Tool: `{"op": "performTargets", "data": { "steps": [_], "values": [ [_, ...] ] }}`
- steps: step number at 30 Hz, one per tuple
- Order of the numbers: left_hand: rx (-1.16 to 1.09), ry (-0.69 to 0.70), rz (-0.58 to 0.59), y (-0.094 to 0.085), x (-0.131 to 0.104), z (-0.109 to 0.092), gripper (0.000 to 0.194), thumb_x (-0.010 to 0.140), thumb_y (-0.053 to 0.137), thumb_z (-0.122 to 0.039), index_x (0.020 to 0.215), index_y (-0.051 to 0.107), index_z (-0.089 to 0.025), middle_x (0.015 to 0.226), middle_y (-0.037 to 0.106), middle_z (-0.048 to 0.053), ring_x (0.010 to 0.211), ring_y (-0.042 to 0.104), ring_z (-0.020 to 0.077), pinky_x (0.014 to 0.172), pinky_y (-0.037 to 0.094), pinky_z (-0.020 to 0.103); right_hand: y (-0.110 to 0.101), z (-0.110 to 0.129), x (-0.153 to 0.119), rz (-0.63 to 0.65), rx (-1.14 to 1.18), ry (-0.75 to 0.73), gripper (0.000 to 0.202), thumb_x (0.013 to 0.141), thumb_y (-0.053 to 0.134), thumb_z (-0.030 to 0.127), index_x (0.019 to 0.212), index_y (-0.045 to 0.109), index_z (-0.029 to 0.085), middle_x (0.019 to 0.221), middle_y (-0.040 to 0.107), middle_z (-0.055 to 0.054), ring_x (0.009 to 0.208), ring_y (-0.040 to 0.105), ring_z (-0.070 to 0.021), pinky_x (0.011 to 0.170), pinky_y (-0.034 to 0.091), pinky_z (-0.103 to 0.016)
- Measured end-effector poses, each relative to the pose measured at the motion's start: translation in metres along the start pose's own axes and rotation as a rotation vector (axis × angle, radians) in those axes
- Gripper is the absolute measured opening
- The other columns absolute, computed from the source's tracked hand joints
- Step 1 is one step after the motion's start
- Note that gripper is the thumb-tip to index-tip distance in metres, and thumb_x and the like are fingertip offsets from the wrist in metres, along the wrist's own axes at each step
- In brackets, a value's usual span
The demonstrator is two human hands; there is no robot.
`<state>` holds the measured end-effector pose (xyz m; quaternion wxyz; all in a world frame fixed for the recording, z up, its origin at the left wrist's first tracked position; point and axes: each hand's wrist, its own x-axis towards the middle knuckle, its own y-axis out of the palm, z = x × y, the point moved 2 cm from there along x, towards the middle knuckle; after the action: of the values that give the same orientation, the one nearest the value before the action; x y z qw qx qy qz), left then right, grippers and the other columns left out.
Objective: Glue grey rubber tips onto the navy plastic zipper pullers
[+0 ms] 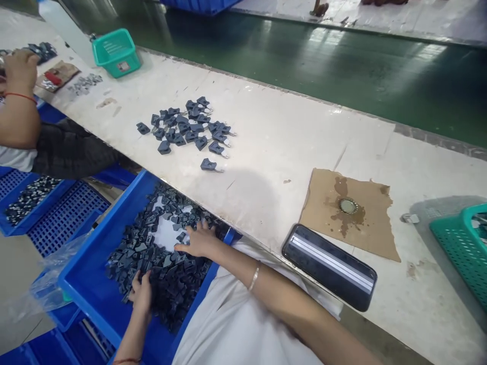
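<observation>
Many dark grey plastic parts (177, 271) fill a blue bin (95, 281) below the table's front edge. My left hand (140, 293) reaches into the heap near the bin's middle, its fingers apart and partly among the parts. Further back in the bin, my right hand (201, 240) is spread over the parts, beside a white patch (165, 233) showing between them. On the white table, a loose group of similar grey parts (182, 126), some with small metal ends, lies beyond the bin.
A phone (330, 266) lies at the table's front edge beside stained cardboard (350, 228) with a round cap (348, 206). A green basket (456, 243) is at right, a teal basket (117, 53) at back left. Another person's hand (21, 68) is at far left.
</observation>
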<state>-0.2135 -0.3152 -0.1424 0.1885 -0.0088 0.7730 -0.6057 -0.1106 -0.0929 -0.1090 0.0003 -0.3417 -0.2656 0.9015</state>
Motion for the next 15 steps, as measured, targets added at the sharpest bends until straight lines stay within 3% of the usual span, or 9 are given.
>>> {"op": "performTargets", "data": {
  "steps": [3, 6, 15],
  "values": [
    [-0.019, -0.101, -0.026, 0.024, -0.013, 0.011, 0.036, 0.099, 0.069, -0.037, 0.133, 0.065, -0.024, 0.138, 0.065, 0.011, 0.119, 0.067, 0.0266, 0.098, 0.06, 0.045, 0.025, -0.004, 0.026, 0.039, -0.064, -0.001, 0.091, 0.092, 0.057, 0.076, 0.161, 0.046, 0.018, 0.174, 0.027, -0.025, 0.161, 0.023, -0.0448, 0.123, 0.017, -0.075],
    [-0.055, -0.095, -0.007, 0.037, -0.023, 0.008, 0.037, 0.099, 0.068, -0.037, 0.133, 0.064, -0.022, 0.138, 0.065, 0.011, 0.119, 0.068, 0.0266, 0.098, 0.06, 0.046, 0.044, -0.005, 0.031, 0.048, -0.118, -0.03, 0.093, 0.086, 0.064, 0.076, 0.156, 0.053, 0.017, 0.172, 0.03, -0.026, 0.159, 0.026, -0.0464, 0.123, 0.014, -0.076],
    [-0.219, 0.146, 0.118, 0.032, -0.027, 0.008, 0.04, 0.1, 0.067, -0.038, 0.135, 0.063, -0.019, 0.138, 0.065, 0.012, 0.117, 0.068, 0.0272, 0.098, 0.06, 0.05, 0.053, -0.001, 0.042, 0.062, -0.107, -0.078, 0.093, 0.08, 0.071, 0.075, 0.154, 0.055, 0.021, 0.168, 0.038, -0.025, 0.157, 0.031, -0.0476, 0.121, 0.026, -0.071]
  ]
}}
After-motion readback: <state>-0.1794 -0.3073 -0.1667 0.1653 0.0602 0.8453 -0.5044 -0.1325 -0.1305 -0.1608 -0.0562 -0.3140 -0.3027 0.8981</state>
